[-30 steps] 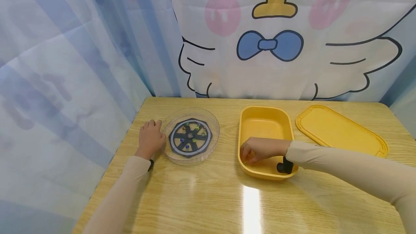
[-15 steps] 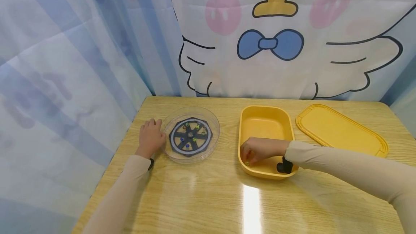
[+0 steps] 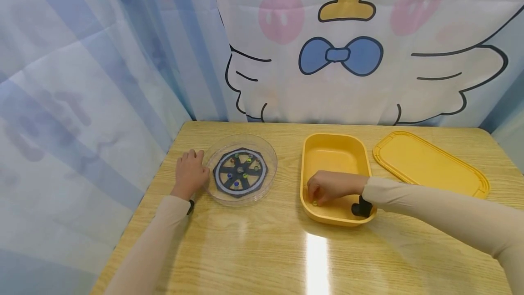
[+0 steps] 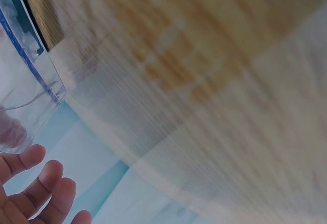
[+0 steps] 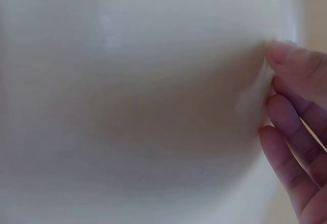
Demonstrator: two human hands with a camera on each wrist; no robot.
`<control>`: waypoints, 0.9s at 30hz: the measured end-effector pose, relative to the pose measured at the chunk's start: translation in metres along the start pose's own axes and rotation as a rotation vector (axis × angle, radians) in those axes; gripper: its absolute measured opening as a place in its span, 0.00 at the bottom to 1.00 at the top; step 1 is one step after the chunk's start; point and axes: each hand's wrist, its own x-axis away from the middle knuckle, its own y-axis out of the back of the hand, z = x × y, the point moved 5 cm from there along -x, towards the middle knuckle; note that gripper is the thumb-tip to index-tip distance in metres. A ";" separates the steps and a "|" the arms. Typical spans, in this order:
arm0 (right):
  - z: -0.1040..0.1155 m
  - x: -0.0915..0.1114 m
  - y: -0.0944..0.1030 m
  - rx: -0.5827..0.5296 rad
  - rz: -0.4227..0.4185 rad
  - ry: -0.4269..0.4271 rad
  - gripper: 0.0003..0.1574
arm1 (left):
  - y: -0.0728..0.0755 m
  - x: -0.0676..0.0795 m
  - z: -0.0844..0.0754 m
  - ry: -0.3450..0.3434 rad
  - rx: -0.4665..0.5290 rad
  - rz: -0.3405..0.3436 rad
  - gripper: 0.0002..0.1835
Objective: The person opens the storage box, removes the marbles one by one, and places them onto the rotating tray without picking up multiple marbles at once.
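Note:
In the head view my left hand (image 3: 191,174) rests against the left side of a clear round dish (image 3: 268,189). The left wrist view shows its fingertips (image 4: 51,172) loosely bent, with the thumb at the dish wall. Inside the dish lies a dark spoked wheel-like piece (image 3: 240,189) with a pale ring, and several coloured glass marbles (image 3: 236,184) sit on it. My right hand (image 3: 332,185) is down in the yellow box (image 3: 336,138), towards its near left corner. Its thumb (image 5: 280,53) and forefinger pinch a yellowish marble (image 3: 314,203), mostly covered by the fingers in the right wrist view.
A flat yellow lid (image 3: 434,163) lies right of the box, partly under the right sleeve (image 3: 434,208). The wooden table (image 3: 245,249) ends at a printed curtain (image 3: 335,94) behind, with more curtain along its left side.
My right hand has shifted slightly to the right inside the box, and the marble at its fingertips shows more clearly. My left hand stays in place beside the dish.

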 end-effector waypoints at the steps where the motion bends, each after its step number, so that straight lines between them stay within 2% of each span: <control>1: -0.001 0.001 0.000 -0.001 -0.002 -0.003 0.08 | 0.000 0.000 0.000 0.000 0.001 -0.001 0.17; 13: -0.004 0.004 0.002 -0.028 -0.003 -0.039 0.08 | 0.000 0.001 0.001 0.000 -0.004 -0.013 0.16; 20: 0.004 0.000 0.004 -0.005 -0.011 -0.008 0.09 | 0.001 0.001 0.000 -0.004 -0.019 -0.021 0.16; 27: 0.007 -0.005 -0.003 0.015 -0.039 0.007 0.04 | -0.001 -0.001 0.001 0.006 -0.012 0.002 0.16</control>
